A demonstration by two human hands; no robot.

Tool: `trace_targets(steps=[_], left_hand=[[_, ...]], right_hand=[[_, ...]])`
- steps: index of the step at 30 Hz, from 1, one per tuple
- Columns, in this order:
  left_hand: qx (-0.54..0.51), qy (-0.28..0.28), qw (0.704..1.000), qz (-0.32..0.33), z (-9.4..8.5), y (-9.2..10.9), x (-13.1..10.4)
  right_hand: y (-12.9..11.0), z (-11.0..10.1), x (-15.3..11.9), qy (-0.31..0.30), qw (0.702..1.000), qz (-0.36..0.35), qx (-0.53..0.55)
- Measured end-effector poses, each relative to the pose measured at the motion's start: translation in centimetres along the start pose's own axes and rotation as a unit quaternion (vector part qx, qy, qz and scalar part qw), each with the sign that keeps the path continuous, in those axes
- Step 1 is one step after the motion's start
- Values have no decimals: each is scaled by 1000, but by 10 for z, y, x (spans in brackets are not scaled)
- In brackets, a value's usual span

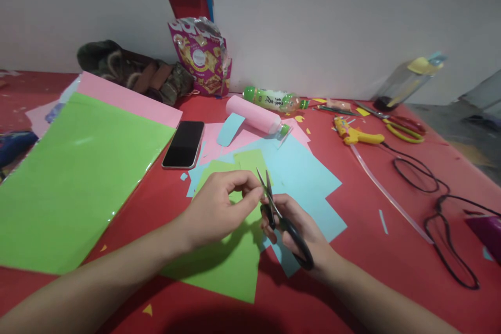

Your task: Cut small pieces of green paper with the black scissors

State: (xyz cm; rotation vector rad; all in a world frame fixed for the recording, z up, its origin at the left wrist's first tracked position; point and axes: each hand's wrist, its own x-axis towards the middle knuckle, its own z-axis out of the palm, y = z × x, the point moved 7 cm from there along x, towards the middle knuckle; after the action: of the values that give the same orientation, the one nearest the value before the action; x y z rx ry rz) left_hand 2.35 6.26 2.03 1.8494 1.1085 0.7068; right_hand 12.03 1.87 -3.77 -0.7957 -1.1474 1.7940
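My right hand grips a pair of black-handled scissors, whose blades point up and away and stand slightly apart. Just left of the blades, my left hand is closed in a pinch, thumb against forefinger. Whatever lies between those fingertips is too small or hidden to make out. Beneath both hands are cut sheets of green paper and light blue paper. Beyond them lies a bottle wrapped in pink paper, with a blue paper strip against its side.
A phone and a large green sheet lie left. At the back are a snack bag and a green-capped tea bottle. A yellow glue gun with a looping cord and red-and-yellow-handled scissors lie right.
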Motion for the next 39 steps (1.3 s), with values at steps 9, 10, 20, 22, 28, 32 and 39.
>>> trace_targets(steps=[9,10,20,22,28,32,39], left_hand=[[15,3,1000,4,0,1,0],[16,3,1000,6,-1,1,1],[48,-26,998,-5,-3,1,1],[47,-31,998,-6,-4,1,1],[68,-48,996,12,-7,2,2],[92,-60,994,28,-9,6,3],[105,-67,992,33,-11,7,3]], right_hand=[[2,-1,-1,8,1000,-2,-2],[2,-1,-1,8,1000,-1,0],[4,-4,-1,27,999,19,3],[5,-4,-1,27,999,25,7],[7,-3,-2,13,999,26,27],[7,-2,-2,10,999,35,40],[10,-1,-1,3,997,54,49]])
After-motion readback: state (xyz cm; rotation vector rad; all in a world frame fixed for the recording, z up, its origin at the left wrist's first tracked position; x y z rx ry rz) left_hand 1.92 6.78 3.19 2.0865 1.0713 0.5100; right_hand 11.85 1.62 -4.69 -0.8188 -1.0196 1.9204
